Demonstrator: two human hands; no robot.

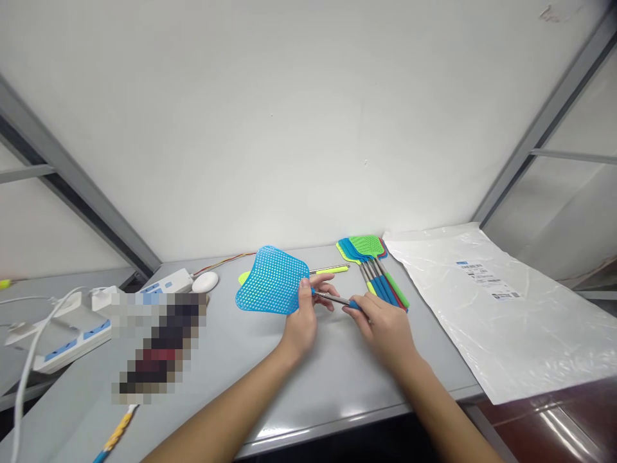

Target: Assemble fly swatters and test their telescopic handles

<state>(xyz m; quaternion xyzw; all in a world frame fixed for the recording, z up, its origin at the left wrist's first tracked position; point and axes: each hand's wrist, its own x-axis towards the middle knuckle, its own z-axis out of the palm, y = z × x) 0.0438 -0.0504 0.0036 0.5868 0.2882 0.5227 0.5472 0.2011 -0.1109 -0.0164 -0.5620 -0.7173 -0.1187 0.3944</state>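
1. Left hand [303,318] is pinching the blue fly swatter [272,280] right where the mesh head meets the metal rod, fingers closed around it, so the head sits just above the grey table [250,392].
2. Right hand [380,325] is wrapped around the blue grip end of the same swatter, fingers shut on it, looks like a firm hold.
3. A yellow-green swatter [328,270] lies flat behind the blue one, mostly hidden by it.
4. Just beside the right hand there's a stack of swatters [373,267], green one on top, handles pointing toward the person.
5. Further right, a clear plastic bag [501,308] with a label lies flat.
6. Off to the left: white power strips [72,321] and a small white puck-shaped thing [205,281].
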